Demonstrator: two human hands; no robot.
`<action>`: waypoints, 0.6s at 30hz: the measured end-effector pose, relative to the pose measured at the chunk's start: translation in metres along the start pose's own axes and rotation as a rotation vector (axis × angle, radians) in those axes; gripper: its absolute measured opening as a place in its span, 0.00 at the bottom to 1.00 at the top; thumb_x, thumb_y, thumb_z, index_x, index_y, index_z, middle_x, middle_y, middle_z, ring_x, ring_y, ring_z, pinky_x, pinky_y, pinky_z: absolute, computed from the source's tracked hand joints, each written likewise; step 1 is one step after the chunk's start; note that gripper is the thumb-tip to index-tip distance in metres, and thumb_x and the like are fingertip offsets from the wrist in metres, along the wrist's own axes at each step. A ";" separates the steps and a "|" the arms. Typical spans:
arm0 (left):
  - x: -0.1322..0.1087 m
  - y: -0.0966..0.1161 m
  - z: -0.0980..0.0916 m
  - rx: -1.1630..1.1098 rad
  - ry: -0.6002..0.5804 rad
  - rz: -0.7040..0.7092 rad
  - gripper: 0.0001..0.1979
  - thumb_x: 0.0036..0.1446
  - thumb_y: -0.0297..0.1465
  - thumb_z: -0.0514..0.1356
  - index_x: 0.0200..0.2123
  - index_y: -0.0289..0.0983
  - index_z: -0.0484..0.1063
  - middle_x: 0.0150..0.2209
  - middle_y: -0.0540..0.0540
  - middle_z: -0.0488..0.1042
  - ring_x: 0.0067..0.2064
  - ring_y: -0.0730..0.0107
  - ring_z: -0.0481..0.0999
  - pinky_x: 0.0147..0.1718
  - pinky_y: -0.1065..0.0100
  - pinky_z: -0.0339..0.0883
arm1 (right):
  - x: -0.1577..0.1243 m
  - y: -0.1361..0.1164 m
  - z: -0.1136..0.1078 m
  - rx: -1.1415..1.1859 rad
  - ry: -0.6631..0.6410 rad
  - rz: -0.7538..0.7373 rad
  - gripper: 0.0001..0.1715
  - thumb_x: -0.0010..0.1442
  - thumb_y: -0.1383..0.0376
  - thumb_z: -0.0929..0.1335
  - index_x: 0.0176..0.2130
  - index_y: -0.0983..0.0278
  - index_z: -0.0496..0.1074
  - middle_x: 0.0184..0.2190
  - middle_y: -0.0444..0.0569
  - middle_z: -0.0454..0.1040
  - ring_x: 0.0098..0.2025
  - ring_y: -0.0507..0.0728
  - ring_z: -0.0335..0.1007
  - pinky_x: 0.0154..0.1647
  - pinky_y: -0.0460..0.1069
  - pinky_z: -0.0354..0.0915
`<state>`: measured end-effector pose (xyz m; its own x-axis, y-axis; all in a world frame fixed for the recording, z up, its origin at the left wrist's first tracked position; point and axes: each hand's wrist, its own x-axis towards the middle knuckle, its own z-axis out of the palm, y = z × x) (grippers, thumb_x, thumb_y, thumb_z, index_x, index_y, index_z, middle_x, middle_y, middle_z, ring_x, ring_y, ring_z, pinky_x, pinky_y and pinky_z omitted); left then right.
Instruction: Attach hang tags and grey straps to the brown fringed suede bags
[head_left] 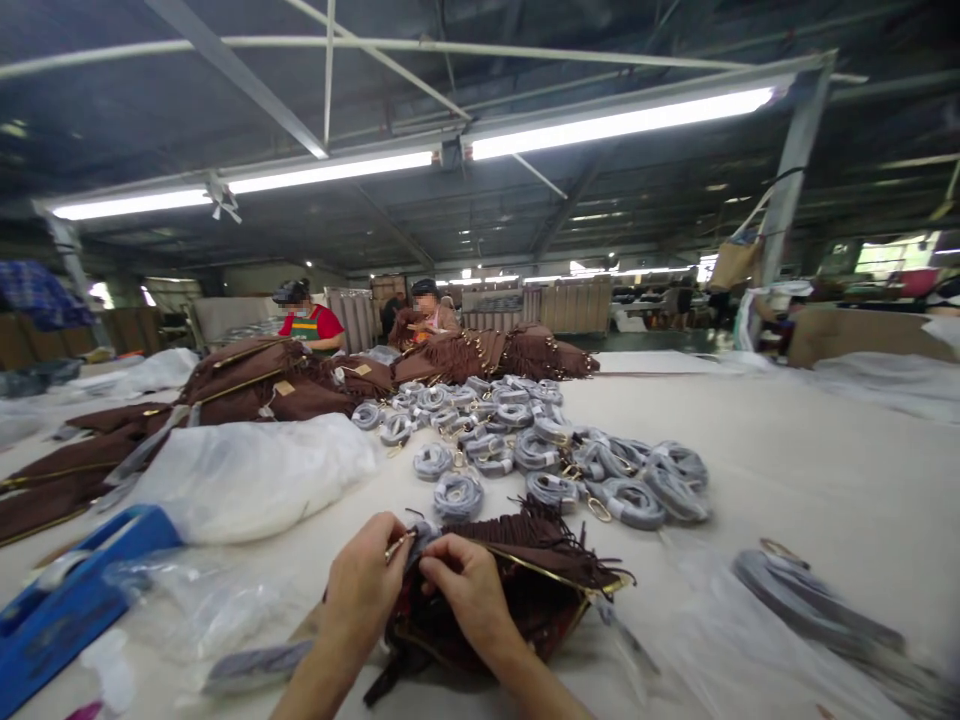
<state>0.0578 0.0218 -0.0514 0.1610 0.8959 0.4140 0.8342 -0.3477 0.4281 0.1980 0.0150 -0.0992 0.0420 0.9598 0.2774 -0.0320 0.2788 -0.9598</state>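
A dark brown fringed bag (pixel 517 620) lies on the table in front of me, its gold zipper undone and its mouth gaping. My left hand (pixel 373 570) pinches a small metal clasp at the bag's left corner. Beside it, my right hand (pixel 465 580) is closed at the same corner, thumb and fingers together; what it grips is mostly hidden. A bit of grey wrapped material (pixel 424 535) shows between the two hands. Just beyond the bag sits a coiled grey strap (pixel 458 497) in wrapping.
Many wrapped coiled straps (pixel 536 450) with gold hooks spread across the table's middle. Brown bags (pixel 247 375) are heaped behind them. At left are a blue tape dispenser (pixel 82 600) and white plastic bags (pixel 255 475). A larger strap (pixel 810 600) lies at right. Two people (pixel 311 325) work across the table.
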 end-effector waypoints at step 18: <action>-0.008 -0.011 0.009 0.040 0.030 0.196 0.08 0.60 0.30 0.51 0.30 0.40 0.67 0.32 0.48 0.72 0.35 0.64 0.72 0.34 0.67 0.63 | -0.006 -0.008 -0.001 -0.024 0.000 -0.018 0.06 0.50 0.67 0.67 0.25 0.65 0.75 0.18 0.41 0.72 0.22 0.52 0.68 0.28 0.44 0.62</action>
<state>0.0518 0.0208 -0.0668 0.3067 0.8036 0.5101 0.8092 -0.5023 0.3049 0.1993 0.0073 -0.0930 0.0426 0.9546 0.2948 -0.0074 0.2953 -0.9554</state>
